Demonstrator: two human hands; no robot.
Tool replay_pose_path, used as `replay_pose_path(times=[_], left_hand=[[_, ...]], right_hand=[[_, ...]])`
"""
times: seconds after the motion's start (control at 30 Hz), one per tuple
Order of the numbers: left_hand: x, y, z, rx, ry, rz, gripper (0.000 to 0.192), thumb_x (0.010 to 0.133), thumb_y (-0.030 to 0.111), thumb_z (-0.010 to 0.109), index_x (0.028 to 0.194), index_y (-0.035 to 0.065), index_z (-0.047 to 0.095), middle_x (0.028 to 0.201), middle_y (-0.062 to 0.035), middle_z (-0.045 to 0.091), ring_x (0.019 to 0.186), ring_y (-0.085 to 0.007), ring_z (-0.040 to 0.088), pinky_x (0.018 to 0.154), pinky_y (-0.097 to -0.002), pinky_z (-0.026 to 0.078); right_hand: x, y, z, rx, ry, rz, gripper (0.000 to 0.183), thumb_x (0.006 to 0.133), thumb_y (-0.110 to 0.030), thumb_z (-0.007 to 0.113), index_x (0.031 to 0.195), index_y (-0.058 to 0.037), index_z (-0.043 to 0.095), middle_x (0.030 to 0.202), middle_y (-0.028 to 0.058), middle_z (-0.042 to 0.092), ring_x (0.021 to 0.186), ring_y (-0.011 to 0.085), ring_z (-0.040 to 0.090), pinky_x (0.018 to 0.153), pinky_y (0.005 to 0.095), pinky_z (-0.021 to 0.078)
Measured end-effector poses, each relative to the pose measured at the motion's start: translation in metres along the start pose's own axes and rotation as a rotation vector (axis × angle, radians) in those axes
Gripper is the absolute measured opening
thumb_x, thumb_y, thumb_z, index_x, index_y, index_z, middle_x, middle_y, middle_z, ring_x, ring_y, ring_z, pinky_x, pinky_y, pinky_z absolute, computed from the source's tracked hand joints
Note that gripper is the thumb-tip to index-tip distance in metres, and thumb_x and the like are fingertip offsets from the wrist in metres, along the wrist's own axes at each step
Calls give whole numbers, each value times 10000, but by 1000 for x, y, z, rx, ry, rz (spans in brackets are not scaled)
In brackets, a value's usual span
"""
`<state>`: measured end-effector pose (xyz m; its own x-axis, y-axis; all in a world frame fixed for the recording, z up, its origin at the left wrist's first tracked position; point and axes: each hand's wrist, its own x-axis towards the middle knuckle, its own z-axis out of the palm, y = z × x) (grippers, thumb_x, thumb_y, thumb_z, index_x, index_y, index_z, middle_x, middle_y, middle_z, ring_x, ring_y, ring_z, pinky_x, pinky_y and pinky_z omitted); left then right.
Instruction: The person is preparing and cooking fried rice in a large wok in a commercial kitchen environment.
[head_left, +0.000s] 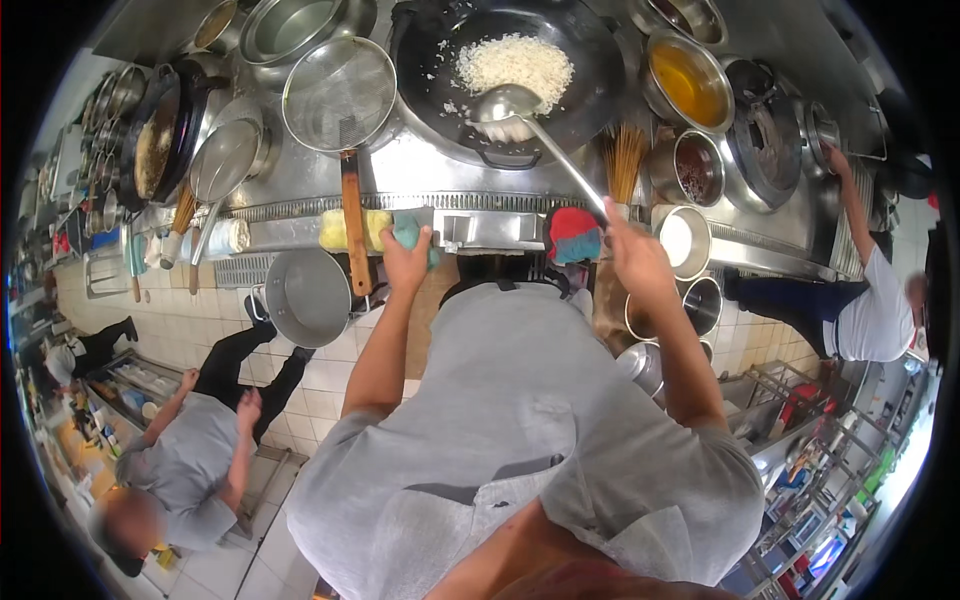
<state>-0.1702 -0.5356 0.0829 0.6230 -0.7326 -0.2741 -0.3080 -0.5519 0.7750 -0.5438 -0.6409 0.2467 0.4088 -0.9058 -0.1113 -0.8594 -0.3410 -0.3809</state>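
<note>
My right hand (637, 259) grips the handle of a metal wok ladle (508, 105). The ladle's bowl rests in a large black wok (596, 56), at the near edge of a heap of white rice (517, 67). Loose grains are scattered on the wok's wall. At the front edge of the range, my left hand (406, 262) is closed on a folded green cloth (407, 231). Just left of it lies a yellow cloth (330, 229), under the wooden handle of a round mesh strainer (341, 94). A red and blue cloth (574, 235) lies near my right hand.
Right of the wok are a bowl of yellow liquid (686, 81), a bamboo wok brush (624, 161) and several metal pots. A deep pot (307, 298) hangs low at the left. One co-worker (187, 450) stands behind left; another (866, 300) reaches over the range at right.
</note>
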Motion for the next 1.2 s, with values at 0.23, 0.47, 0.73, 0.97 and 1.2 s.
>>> replay_pose_path(times=[0.23, 0.47, 0.73, 0.97, 1.2], left_hand=[[8, -10, 16, -8, 35, 112, 696, 868, 404, 812, 1278, -40, 469, 1095, -293, 675, 1013, -437, 686, 891, -476, 525], [4, -13, 6, -38, 28, 88, 686, 876, 369, 814, 1286, -45, 452, 1091, -302, 672, 1021, -451, 681, 887, -483, 526], [4, -10, 15, -4, 56, 136, 689, 871, 363, 820, 1297, -37, 455, 1104, -308, 673, 1039, -457, 679, 898, -486, 527], [5, -17, 12, 30, 34, 137, 668, 870, 368, 816, 1295, -11, 466, 1108, -295, 674, 1037, -467, 673, 898, -488, 522], [2, -16, 15, 16, 79, 131, 649, 872, 360, 813, 1280, -18, 478, 1104, -293, 669, 1020, -464, 668, 890, -490, 516]], right_hand=[[109, -12, 38, 14, 126, 33, 492, 1037, -218, 500, 1523, -147, 473, 839, 280, 694, 741, 504, 666, 732, 611, 524], [17, -15, 29, 164, 12, 81, 508, 1043, -206, 526, 1546, -175, 462, 870, 300, 680, 797, 517, 650, 724, 581, 510], [90, -11, 26, -241, 125, 5, 510, 1035, -251, 526, 1542, -259, 474, 853, 239, 692, 709, 461, 687, 648, 568, 539], [112, 35, 28, -259, 102, 158, 488, 1054, -254, 508, 1542, -255, 476, 1014, 247, 697, 839, 445, 715, 766, 546, 567], [21, 6, 3, 596, -42, 393, 575, 1058, -289, 543, 1607, -229, 385, 871, 130, 690, 609, 258, 655, 553, 392, 531]])
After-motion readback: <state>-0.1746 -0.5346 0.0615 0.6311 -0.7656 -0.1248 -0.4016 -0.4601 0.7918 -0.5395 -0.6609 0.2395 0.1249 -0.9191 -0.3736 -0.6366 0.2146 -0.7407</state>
